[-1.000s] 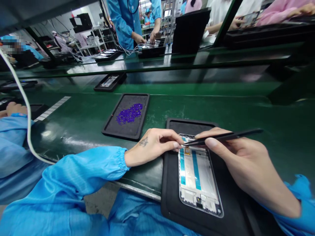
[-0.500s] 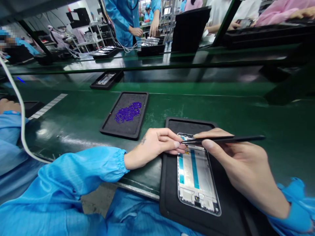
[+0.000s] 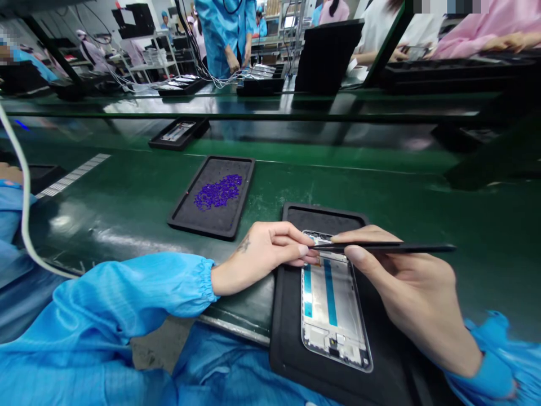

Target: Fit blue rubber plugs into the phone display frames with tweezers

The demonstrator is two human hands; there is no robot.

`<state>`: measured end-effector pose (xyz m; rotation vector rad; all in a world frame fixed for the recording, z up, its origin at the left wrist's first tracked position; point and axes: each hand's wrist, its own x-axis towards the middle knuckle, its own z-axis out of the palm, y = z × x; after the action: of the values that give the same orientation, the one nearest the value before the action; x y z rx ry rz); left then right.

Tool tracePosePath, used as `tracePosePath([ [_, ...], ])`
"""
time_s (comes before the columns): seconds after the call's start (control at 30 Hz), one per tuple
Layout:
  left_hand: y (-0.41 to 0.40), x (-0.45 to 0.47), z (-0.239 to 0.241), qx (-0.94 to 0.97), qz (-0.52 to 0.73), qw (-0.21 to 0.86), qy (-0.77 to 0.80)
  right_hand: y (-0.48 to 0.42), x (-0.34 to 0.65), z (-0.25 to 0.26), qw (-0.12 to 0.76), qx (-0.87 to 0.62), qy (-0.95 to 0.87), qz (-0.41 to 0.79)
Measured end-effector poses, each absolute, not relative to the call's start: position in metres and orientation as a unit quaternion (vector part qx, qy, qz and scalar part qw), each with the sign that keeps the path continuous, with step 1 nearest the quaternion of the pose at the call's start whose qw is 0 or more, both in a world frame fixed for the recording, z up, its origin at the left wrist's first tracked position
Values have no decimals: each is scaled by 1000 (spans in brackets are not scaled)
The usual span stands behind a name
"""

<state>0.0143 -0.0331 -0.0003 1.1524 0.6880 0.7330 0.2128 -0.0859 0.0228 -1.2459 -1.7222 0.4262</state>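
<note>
**Phone frame (image 3: 333, 307): handling and blind spots**

The frame lay flat in a black tray (image 3: 291, 349) at the near edge of the green belt (image 3: 127, 208), long side running away from me. It showed an open shell, a thin metal rim and two blue strips down a pale inner plate.

I judged it light and fairly stiff, but easy to twist, with small parts at both ends that would not take a knock. The rim's long sides looked like the safest hold. The plate and strips were best left untouched.

Left hand (image 3: 266, 251): fingers bunched narrow against the frame's top left corner. I could not tell whether they pinched the rim or only pressed on it.

Right hand (image 3: 409, 287): closed on black tweezers (image 3: 389, 247), held nearly level, with the tips at the frame's top edge just beside the left fingertips.

Hard to make out:
- What sat between the tweezer tips, if anything; too small, and the fingers covered the spot.
- The frame's top edge, mostly under both hands.
- The tray's near corner, cut off by the picture edge.

A second tray (image 3: 213, 225) to the left held loose purple bits (image 3: 217, 192), their shape unreadable. A white cable (image 3: 21, 214) crossed the far left. Another person in blue (image 3: 224, 28) worked at the far bench.
</note>
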Motion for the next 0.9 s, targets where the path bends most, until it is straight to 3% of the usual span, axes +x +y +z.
tracePosePath([
  [0.1,-33,13,3,572,324,690,304,-82,219,22,497,-526,-670,166],
  [0.23,-38,8,5,794,284,498,203,-67,230,16,570,-534,-553,289],
  [0.3,-43,7,4,884,217,404,95,-58,234,12,555,-534,-539,341],
  [0.43,-51,5,2,942,149,301,-2,-47,237,5,459,-568,-600,326],
  [0.57,-53,2,-1,955,144,260,10,-43,238,0,435,-580,-603,332],
  [0.73,-56,4,-3,970,160,184,7,-42,235,2,479,-561,-541,404],
  [0.9,-48,3,11,910,252,325,48,-46,231,5,496,-553,-540,396],
])
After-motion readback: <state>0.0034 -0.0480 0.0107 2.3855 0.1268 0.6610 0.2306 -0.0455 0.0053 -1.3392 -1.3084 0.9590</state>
